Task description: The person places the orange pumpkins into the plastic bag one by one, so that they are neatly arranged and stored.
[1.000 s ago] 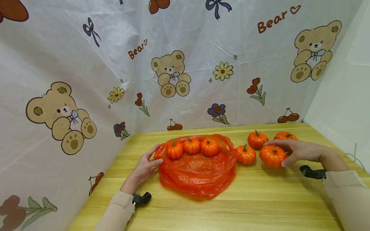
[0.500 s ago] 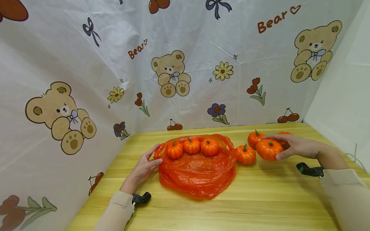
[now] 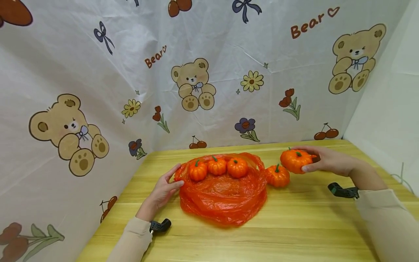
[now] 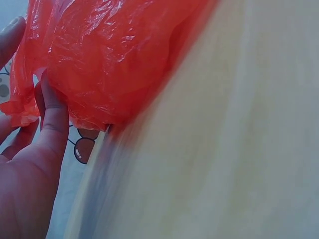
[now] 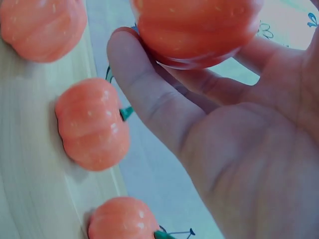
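My right hand [image 3: 330,160] holds a small orange toy pumpkin [image 3: 297,162] with a green stem, between thumb and fingers; in the right wrist view this pumpkin [image 5: 199,30] is at the top. My left hand [image 3: 163,191] grips the left rim of a red plastic bag [image 3: 222,207], which lies spread open on the table. Thin bag film hangs between thumb and fingers in the left wrist view. Three pumpkins [image 3: 217,166] sit in a row at the bag's back side. Another pumpkin [image 3: 277,176] stands just right of the bag.
Other pumpkins [image 5: 92,124] stand on the table in the right wrist view, mostly hidden behind the held one in the head view. The wooden table [image 3: 262,236] meets a bear-printed cloth [image 3: 212,131] at its back. A white wall [image 3: 386,127] rises on the right.
My right hand has moved left and farther back with the pumpkin, now in front of the rear pumpkins. The left hand and the bag have stayed in place.
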The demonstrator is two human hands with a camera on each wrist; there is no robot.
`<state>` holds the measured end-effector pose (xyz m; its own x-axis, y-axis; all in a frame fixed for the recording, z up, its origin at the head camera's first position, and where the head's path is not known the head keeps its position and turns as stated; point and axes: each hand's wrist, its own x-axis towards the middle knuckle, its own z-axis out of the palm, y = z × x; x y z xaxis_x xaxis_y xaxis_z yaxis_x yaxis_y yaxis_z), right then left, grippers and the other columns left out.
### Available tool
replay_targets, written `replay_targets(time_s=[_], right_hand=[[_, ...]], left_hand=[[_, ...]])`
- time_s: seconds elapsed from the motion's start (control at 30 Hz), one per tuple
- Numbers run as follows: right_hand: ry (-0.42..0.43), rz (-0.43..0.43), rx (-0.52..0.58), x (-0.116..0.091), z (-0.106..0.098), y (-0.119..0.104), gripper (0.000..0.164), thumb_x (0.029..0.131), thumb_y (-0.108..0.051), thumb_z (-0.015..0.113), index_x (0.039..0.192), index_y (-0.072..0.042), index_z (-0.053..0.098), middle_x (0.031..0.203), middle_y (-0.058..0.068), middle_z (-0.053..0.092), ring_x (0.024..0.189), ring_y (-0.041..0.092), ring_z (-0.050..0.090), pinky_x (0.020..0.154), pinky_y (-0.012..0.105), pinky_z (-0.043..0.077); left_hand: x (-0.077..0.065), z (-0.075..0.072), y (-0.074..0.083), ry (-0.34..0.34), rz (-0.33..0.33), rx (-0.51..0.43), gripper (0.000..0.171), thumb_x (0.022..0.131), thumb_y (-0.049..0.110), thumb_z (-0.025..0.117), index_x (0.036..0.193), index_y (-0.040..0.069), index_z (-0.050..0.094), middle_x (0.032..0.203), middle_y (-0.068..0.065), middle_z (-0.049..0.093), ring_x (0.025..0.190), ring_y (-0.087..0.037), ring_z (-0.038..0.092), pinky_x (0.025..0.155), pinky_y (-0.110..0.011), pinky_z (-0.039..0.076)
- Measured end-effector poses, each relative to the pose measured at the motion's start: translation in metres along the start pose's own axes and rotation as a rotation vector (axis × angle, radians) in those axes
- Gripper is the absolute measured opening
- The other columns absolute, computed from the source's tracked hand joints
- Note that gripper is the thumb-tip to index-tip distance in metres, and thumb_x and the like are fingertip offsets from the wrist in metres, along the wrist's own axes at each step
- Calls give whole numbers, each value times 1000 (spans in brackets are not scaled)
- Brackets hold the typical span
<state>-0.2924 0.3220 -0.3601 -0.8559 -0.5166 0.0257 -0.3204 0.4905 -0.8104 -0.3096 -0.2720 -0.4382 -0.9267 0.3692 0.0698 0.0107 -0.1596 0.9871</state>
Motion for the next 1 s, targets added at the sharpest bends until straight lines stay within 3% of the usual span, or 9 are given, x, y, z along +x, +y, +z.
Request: replay_targets(time_s=[0.27, 0.67, 1.0], right_hand=[[33, 16, -5, 13, 7, -12, 69, 97, -18, 71, 157, -9, 37, 149, 20, 49, 113, 13, 61, 91, 25, 56], [46, 48, 69, 37, 22, -39, 71, 97, -26, 71, 158, -15, 35, 149, 17, 48, 126, 31, 53, 100, 34, 52], [1, 20, 53, 60, 35, -61, 73, 96, -32, 73, 158, -15, 37, 145, 17, 54, 120, 30, 61, 99, 37, 56]], left_hand=[[2, 2, 3, 12, -6, 6, 86, 96, -2, 67, 166, 14, 20, 174, -5, 11, 150, -31, 33, 102, -25, 55], [1, 0, 1, 17, -18, -17, 87, 96, -4, 66, 166, 15, 19, 174, -5, 12, 154, -35, 26, 102, -25, 55], [0, 1, 1, 18, -2, -14, 85, 96, -5, 65, 166, 13, 20, 173, -5, 12, 150, -30, 32, 103, -25, 54]])
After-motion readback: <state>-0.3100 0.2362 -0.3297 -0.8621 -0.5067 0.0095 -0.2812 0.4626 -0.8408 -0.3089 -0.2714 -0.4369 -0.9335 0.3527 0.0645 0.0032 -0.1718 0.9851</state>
